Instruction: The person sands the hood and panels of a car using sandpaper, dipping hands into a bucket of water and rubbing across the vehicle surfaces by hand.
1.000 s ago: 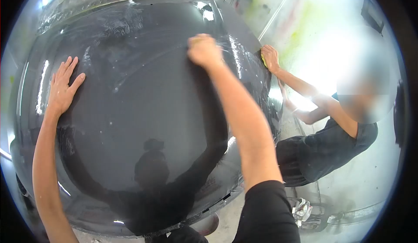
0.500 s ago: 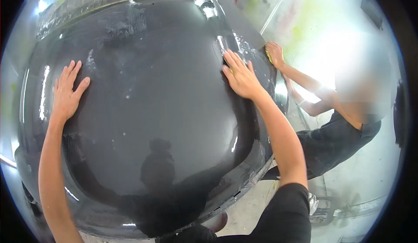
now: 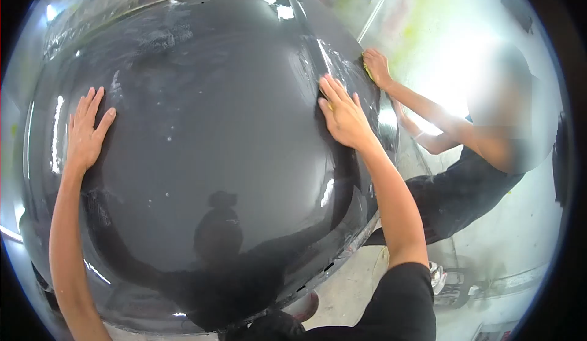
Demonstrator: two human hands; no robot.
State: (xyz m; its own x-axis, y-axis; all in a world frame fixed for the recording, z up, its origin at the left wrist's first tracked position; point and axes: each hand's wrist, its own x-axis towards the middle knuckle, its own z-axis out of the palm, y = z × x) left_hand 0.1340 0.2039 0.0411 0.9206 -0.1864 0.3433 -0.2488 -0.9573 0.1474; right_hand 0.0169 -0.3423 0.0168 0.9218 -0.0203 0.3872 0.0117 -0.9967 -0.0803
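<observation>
A dark grey, glossy car hood [image 3: 202,115] fills the middle of the view, with wet streaks and a few water drops on it. My left hand [image 3: 87,130] lies flat on its left side, fingers spread, holding nothing. Toward the hood's right side, my right hand [image 3: 344,118] presses down with fingers stretched forward. A bit of a yellow pad [image 3: 330,106] shows between its thumb and fingers; the rest is hidden under the palm.
At the right, a co-worker [image 3: 471,182] in dark clothes holds a yellow pad [image 3: 368,69] against the car's side. Clear plastic sheeting [image 3: 110,17] covers the area behind the hood. A paint-marked wall [image 3: 416,23] stands beyond.
My right hand has slid slightly right across the hood, and wet streaks show beside its fingers. My left hand stays in place on the hood. The view has shifted a little.
</observation>
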